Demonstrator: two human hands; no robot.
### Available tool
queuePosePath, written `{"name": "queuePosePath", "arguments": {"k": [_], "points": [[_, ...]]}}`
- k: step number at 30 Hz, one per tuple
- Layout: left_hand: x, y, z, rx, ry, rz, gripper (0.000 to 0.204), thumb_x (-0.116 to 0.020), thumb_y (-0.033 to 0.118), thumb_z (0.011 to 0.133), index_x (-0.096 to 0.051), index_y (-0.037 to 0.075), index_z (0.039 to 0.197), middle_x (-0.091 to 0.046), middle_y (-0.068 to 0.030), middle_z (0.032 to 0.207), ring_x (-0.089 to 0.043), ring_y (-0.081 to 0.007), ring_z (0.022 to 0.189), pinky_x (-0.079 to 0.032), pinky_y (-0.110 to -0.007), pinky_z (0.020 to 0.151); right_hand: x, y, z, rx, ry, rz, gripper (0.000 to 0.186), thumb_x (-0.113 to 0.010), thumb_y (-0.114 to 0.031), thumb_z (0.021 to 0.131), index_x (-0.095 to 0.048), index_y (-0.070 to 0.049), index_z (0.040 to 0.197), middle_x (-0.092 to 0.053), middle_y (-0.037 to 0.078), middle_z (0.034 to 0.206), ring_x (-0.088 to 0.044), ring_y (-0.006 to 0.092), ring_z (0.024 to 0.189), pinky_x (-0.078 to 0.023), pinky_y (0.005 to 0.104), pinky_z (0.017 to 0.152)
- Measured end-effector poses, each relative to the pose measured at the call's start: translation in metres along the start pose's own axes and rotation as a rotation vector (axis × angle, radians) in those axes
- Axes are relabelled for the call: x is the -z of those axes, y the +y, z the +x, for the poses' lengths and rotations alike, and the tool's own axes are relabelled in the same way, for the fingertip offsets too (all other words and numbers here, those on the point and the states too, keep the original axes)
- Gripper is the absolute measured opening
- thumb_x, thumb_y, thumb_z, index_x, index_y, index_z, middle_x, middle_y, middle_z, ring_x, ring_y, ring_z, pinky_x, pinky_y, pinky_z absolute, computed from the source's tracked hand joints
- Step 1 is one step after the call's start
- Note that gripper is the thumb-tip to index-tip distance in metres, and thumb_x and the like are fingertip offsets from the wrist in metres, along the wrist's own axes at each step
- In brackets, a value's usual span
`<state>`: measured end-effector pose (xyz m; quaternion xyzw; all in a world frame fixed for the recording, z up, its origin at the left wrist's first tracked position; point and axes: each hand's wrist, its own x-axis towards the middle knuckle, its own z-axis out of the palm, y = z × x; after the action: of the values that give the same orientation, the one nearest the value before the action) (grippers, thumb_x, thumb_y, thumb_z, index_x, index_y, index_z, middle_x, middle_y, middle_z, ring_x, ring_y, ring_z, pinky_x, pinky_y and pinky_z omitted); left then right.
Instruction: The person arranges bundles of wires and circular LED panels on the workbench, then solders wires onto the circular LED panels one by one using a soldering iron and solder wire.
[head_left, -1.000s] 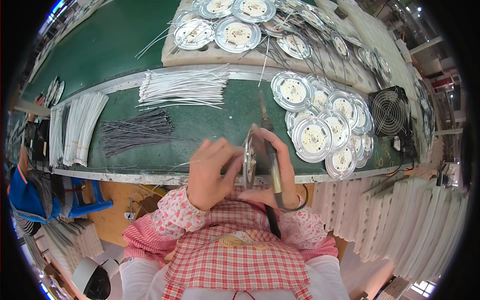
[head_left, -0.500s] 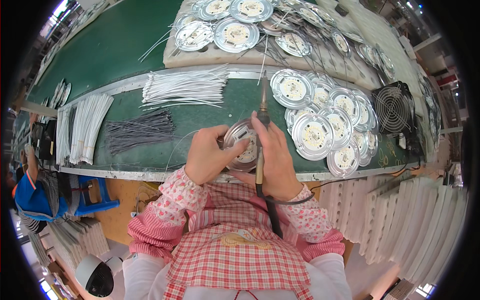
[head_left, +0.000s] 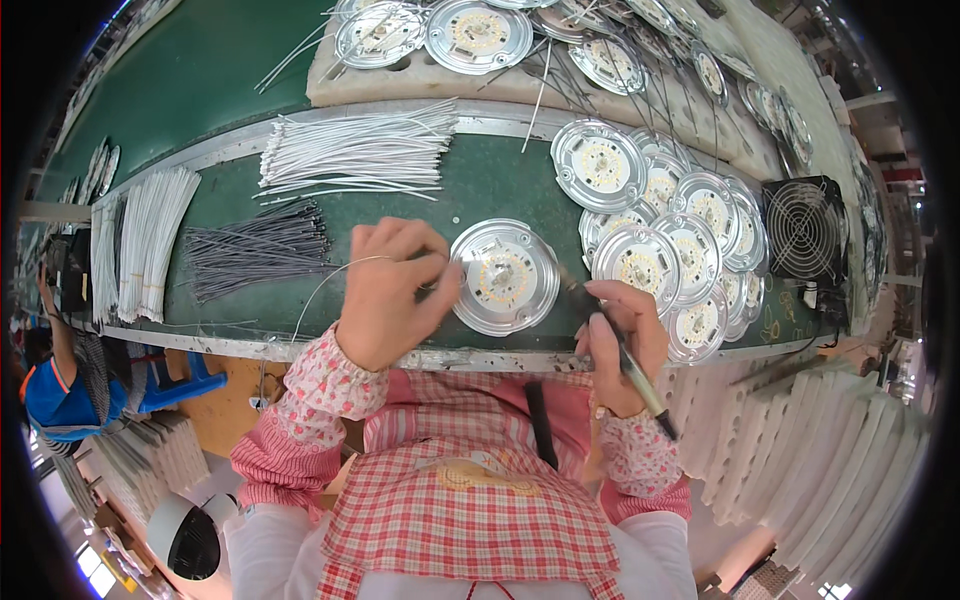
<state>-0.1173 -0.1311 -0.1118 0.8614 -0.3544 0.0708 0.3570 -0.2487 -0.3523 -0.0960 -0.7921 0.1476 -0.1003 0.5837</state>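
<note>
A round silver disc with an LED board (head_left: 505,298) lies face up on the green bench. My left hand (head_left: 395,290) is closed on a thin solder wire (head_left: 325,277) at the disc's left edge; the wire loops down to the left. My right hand (head_left: 622,350) grips a soldering iron (head_left: 643,385), its metal tip angled toward the disc's right side. Overlapping discs (head_left: 690,250) lie just beyond that hand. Bundles of white wires (head_left: 355,155) and grey wires (head_left: 255,250) rest to the left and behind my left hand.
A foam board (head_left: 410,82) heaped with wired discs runs along the back. A black fan (head_left: 805,225) stands at the right end, upright wire bundles (head_left: 150,245) at the left. Stacked white foam sheets (head_left: 810,460) are below right. A co-worker in blue (head_left: 60,390) is at far left.
The disc has left my hands and lies flat on the bench. My hands have moved apart; the iron has turned from upright to pointing diagonally at the disc.
</note>
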Motion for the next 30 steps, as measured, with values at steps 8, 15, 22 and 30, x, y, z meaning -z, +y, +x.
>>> {"name": "queuePosePath", "arguments": {"k": [8, 15, 22, 30], "points": [[-0.007, 0.005, 0.004, -0.083, -0.185, -0.156, 0.013, -0.072, 0.011, 0.069, -0.064, 0.006, 0.061, -0.057, -0.0008, 0.083, -0.056, -0.02, 0.082, -0.037, -0.036, 0.076, 0.001, 0.01, 0.003, 0.238, -0.137, -0.06, 0.018, -0.062, -0.007, 0.084, -0.071, -0.001, 0.099, -0.067, 0.01, 0.074, -0.063, 0.0194, 0.06, -0.048, 0.03, 0.056], [-0.009, 0.003, 0.005, -0.049, -0.273, -0.171, 0.012, -0.071, 0.009, 0.071, -0.063, 0.002, 0.065, -0.058, -0.0043, 0.089, -0.054, -0.0227, 0.082, -0.037, -0.036, 0.075, 0.008, 0.02, 0.012, 0.38, -0.182, -0.137, 0.018, -0.065, -0.01, 0.081, -0.072, -0.003, 0.096, -0.064, 0.01, 0.069, -0.06, 0.0227, 0.055, -0.045, 0.0332, 0.053], [-0.012, 0.001, 0.007, -0.081, -0.228, -0.192, 0.013, -0.071, 0.01, 0.071, -0.063, 0.005, 0.062, -0.057, -0.002, 0.083, -0.054, -0.0209, 0.077, -0.038, -0.037, 0.07, 0.009, 0.026, 0.017, 0.47, -0.221, -0.105, 0.018, -0.065, -0.01, 0.08, -0.073, -0.004, 0.095, -0.064, 0.01, 0.069, -0.059, 0.0241, 0.054, -0.044, 0.0353, 0.051], [-0.011, 0.001, 0.007, -0.066, -0.232, -0.21, 0.011, -0.071, 0.01, 0.071, -0.065, 0.004, 0.064, -0.057, -0.0022, 0.083, -0.054, -0.0211, 0.078, -0.038, -0.036, 0.071, 0.01, 0.028, 0.021, 0.498, -0.227, -0.092, 0.019, -0.065, -0.01, 0.079, -0.074, -0.005, 0.095, -0.066, 0.01, 0.07, -0.06, 0.0246, 0.055, -0.045, 0.0355, 0.052]]}}
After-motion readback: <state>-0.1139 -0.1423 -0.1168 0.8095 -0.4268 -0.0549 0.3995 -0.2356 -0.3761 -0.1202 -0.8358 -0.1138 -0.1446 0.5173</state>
